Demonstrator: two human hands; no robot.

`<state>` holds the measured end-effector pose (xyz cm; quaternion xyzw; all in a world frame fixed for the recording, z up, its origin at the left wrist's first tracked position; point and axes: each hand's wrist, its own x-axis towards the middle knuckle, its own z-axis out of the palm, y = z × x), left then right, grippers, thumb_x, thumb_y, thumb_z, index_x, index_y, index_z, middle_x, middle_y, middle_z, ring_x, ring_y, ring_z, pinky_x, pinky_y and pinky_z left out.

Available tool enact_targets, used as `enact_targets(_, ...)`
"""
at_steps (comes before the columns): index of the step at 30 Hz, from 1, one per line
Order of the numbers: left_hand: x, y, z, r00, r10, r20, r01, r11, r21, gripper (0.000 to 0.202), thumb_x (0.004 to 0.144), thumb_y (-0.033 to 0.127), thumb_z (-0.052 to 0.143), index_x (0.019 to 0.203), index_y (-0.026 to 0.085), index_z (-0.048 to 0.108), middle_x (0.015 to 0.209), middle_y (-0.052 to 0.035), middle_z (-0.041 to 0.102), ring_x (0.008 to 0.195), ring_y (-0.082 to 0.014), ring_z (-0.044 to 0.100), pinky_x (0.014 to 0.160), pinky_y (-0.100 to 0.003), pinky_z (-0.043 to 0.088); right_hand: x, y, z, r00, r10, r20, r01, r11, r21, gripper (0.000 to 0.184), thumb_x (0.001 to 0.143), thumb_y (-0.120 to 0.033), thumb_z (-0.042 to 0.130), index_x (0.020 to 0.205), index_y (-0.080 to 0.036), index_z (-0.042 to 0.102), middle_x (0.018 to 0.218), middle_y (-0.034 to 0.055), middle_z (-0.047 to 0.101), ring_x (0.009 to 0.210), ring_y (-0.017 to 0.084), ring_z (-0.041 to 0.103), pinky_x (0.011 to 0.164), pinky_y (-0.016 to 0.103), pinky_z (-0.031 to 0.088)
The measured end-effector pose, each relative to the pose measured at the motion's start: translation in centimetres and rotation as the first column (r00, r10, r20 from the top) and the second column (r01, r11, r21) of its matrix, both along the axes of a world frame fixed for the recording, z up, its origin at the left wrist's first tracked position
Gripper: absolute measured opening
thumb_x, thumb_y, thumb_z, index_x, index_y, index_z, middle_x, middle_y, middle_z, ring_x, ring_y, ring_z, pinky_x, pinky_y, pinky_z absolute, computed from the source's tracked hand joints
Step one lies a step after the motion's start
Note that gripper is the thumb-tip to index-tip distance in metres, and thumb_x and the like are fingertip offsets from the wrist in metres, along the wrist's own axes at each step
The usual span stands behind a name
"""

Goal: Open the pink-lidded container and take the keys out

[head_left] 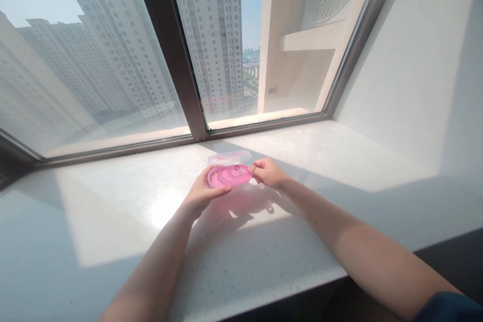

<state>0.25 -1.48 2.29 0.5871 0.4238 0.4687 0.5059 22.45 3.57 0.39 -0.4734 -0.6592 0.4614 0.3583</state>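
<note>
My left hand grips a small oval pink plastic case from its left side, thumb along the near edge. The case's clear lid stands open on the far side. A few small round items lie inside; one looks like a dark ring, the others are too small to name. At the right end of the case, my right hand has thumb and forefinger pinched together, close to or touching the rim. Whatever may be between those fingertips is too small to make out.
Both hands are over a pale speckled windowsill, whose front edge runs along the bottom. Behind it are window panes in a dark frame. A white wall rises at the right. Shadows of the hands and case fall on the sill.
</note>
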Motion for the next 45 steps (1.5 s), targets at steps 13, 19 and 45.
enact_targets(13, -0.2, -0.1, 0.1, 0.988, -0.148, -0.034, 0.145, 0.987, -0.07, 0.064, 0.06, 0.028, 0.085, 0.118, 0.018, 0.059, 0.12, -0.0132, 0.062, 0.114, -0.0335, 0.056, 0.098, -0.044, 0.039, -0.1, -0.1, -0.6, 0.987, 0.081, -0.139, -0.055, 0.982, 0.182, 0.039, 0.084, -0.046, 0.055, 0.107, -0.016, 0.067, 0.083, 0.0052, 0.068, 0.06, 0.013, 0.056, 0.047, 0.022, 0.043)
enact_targets(19, -0.2, 0.2, -0.9, 0.953, 0.108, -0.283, -0.064, 0.985, 0.161, 0.068, 0.057, 0.035, 0.085, 0.117, 0.022, 0.054, 0.123, -0.0121, 0.056, 0.119, -0.0334, 0.05, 0.098, -0.046, 0.038, 0.1, -0.1, -0.2, 0.987, -0.067, -0.146, 0.104, 0.96, 0.259, 0.036, 0.086, -0.045, 0.051, 0.073, -0.015, 0.065, 0.057, 0.0007, 0.061, 0.045, 0.011, 0.049, 0.046, 0.023, 0.039)
enact_targets(45, -3.6, 0.2, 0.3, 0.766, 0.477, -0.431, 0.015, 0.657, 0.753, 0.009, 0.08, 0.023, 0.069, 0.081, 0.029, 0.076, 0.093, -0.0049, 0.069, 0.094, -0.0238, 0.056, 0.086, -0.043, 0.045, 1.1, 1.4, -1.0, 0.912, -0.378, -0.159, 0.402, 0.903, 0.155, 0.043, 0.083, -0.054, 0.055, 0.069, -0.015, 0.066, 0.055, 0.0024, 0.064, 0.039, 0.009, 0.047, 0.043, 0.022, 0.041)
